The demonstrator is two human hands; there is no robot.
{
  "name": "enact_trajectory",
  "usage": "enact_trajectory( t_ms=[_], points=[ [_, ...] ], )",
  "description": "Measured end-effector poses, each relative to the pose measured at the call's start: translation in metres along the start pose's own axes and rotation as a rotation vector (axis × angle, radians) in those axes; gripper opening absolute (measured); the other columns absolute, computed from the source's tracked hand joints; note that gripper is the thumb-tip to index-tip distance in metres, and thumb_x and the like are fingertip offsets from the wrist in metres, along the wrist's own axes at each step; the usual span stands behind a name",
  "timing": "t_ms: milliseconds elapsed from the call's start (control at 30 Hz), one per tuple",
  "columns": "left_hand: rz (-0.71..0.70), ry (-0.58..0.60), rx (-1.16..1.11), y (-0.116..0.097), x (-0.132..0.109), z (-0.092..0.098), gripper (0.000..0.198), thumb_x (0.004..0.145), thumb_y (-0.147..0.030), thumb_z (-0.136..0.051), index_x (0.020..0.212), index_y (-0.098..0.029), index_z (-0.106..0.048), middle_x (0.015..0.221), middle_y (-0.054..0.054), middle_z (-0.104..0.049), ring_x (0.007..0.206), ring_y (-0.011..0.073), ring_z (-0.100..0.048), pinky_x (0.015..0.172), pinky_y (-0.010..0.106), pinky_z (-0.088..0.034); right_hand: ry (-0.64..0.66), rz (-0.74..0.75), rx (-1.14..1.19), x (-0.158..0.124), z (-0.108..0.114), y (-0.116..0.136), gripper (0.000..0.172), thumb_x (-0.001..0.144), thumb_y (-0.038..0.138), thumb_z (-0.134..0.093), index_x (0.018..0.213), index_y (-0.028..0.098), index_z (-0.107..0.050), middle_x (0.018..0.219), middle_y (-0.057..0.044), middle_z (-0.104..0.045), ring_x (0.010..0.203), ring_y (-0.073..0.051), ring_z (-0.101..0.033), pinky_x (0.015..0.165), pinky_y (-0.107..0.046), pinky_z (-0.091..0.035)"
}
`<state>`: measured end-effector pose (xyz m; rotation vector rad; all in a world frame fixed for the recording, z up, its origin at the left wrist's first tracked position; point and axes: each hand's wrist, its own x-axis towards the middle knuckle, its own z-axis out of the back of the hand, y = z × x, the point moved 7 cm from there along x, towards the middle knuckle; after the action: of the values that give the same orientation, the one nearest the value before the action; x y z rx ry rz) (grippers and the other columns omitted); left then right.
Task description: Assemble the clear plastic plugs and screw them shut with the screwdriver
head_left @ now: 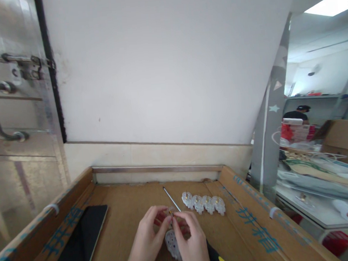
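My left hand (150, 237) and my right hand (191, 238) meet at the fingertips over the cardboard surface. Both pinch a tiny part, partly yellowish, whose kind I cannot make out. Just below the fingertips lies a clear plastic disc-shaped piece (171, 245), partly covered by my right hand. A screwdriver lies beneath my right hand: its metal shaft (171, 199) points away from me and its black and yellow handle (218, 259) shows at the near edge. To the right, several similar clear pieces (203, 204) with small brass-coloured centres form a row.
A black phone (80, 242) lies at the left. Raised cardboard walls (243, 205) edge the work surface, with a metal strip (155, 169) at the back. A metal door stands far left. Beyond the grey post (269, 139), a cluttered table and a person (296, 115) are visible.
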<state>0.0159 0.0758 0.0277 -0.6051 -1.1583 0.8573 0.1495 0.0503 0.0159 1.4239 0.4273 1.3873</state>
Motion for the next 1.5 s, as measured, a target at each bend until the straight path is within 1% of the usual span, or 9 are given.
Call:
enact_trajectory(
  t_ms=[167, 300, 433, 500, 667, 733, 1167, 1300, 1500],
  points=[
    [0.008, -0.059, 0.000, 0.000, 0.001, 0.005, 0.019, 0.084, -0.037, -0.054, 0.093, -0.021, -0.062, 0.079, 0.002, -0.066, 0.072, 0.0162, -0.064, 0.064, 0.027, -0.053, -0.024, 0.053, -0.038, -0.001, 0.000, 0.006, 0.020, 0.082, 0.042, -0.053, 0.083, 0.025, -0.064, 0.081, -0.007, -0.064, 0.075, -0.021, -0.060, 0.069, -0.031, -0.046],
    [0.034, -0.127, -0.006, 0.001, 0.002, 0.011, 0.020, 0.084, -0.038, -0.054, 0.090, -0.021, -0.063, 0.080, 0.002, -0.067, 0.073, 0.0164, -0.064, 0.064, 0.026, -0.053, -0.091, 0.010, -0.032, -0.003, 0.005, 0.004, 0.024, 0.080, 0.046, -0.055, 0.085, 0.025, -0.065, 0.083, -0.007, -0.066, 0.069, -0.020, -0.060, 0.068, -0.031, -0.046],
    [0.056, -0.115, -0.023, 0.004, 0.002, 0.012, 0.022, 0.084, -0.039, -0.052, 0.091, -0.020, -0.063, 0.084, 0.003, -0.067, 0.076, 0.0169, -0.064, 0.066, 0.027, -0.052, -0.143, 0.008, -0.012, -0.003, 0.011, 0.004, 0.025, 0.080, 0.047, -0.055, 0.087, 0.024, -0.065, 0.087, -0.008, -0.066, 0.073, -0.021, -0.061, 0.070, -0.031, -0.047],
    [0.056, -0.095, -0.035, 0.004, 0.003, 0.011, 0.023, 0.084, -0.038, -0.052, 0.092, -0.021, -0.064, 0.085, 0.004, -0.067, 0.076, 0.0171, -0.064, 0.067, 0.027, -0.052, -0.143, 0.073, -0.040, -0.003, 0.011, 0.009, 0.021, 0.082, 0.041, -0.053, 0.088, 0.024, -0.065, 0.088, -0.008, -0.067, 0.075, -0.020, -0.062, 0.070, -0.030, -0.047],
    [0.110, -0.086, -0.085, 0.009, 0.004, 0.010, 0.025, 0.081, -0.041, -0.055, 0.090, -0.020, -0.066, 0.080, 0.004, -0.067, 0.071, 0.0169, -0.063, 0.065, 0.026, -0.051, -0.153, 0.366, -0.135, -0.008, 0.008, 0.030, 0.014, 0.087, 0.026, -0.048, 0.092, 0.023, -0.061, 0.085, -0.003, -0.066, 0.075, -0.015, -0.062, 0.065, -0.022, -0.049],
    [0.131, -0.093, -0.102, 0.013, 0.004, 0.010, 0.026, 0.080, -0.041, -0.056, 0.090, -0.019, -0.066, 0.080, 0.004, -0.068, 0.071, 0.0171, -0.063, 0.064, 0.026, -0.051, -0.152, 0.406, -0.172, -0.010, 0.007, 0.034, 0.014, 0.087, 0.023, -0.047, 0.093, 0.024, -0.059, 0.085, -0.002, -0.065, 0.075, -0.013, -0.062, 0.065, -0.020, -0.049],
    [0.208, -0.089, -0.156, 0.021, 0.004, 0.008, 0.032, 0.078, -0.045, -0.057, 0.092, -0.018, -0.064, 0.072, 0.002, -0.066, 0.064, 0.0159, -0.061, 0.060, 0.025, -0.048, -0.058, 0.392, -0.194, -0.008, 0.001, 0.033, 0.016, 0.088, 0.018, -0.045, 0.096, 0.026, -0.056, 0.088, 0.002, -0.064, 0.079, -0.010, -0.061, 0.069, -0.017, -0.048],
    [0.221, -0.089, -0.201, 0.022, 0.003, 0.007, 0.033, 0.077, -0.044, -0.059, 0.096, -0.017, -0.061, 0.067, 0.000, -0.063, 0.059, 0.0143, -0.058, 0.054, 0.022, -0.045, -0.038, 0.386, -0.185, -0.009, -0.001, 0.031, 0.016, 0.088, 0.019, -0.045, 0.096, 0.026, -0.057, 0.088, 0.001, -0.064, 0.080, -0.011, -0.061, 0.070, -0.018, -0.048],
    [0.243, -0.086, -0.264, 0.026, 0.003, 0.005, 0.032, 0.076, -0.043, -0.060, 0.093, -0.016, -0.060, 0.069, 0.000, -0.063, 0.059, 0.0136, -0.057, 0.055, 0.022, -0.045, 0.003, 0.365, -0.160, -0.008, -0.004, 0.032, 0.017, 0.089, 0.019, -0.043, 0.094, 0.024, -0.058, 0.089, -0.001, -0.063, 0.081, -0.012, -0.061, 0.071, -0.019, -0.049]
  ],
)
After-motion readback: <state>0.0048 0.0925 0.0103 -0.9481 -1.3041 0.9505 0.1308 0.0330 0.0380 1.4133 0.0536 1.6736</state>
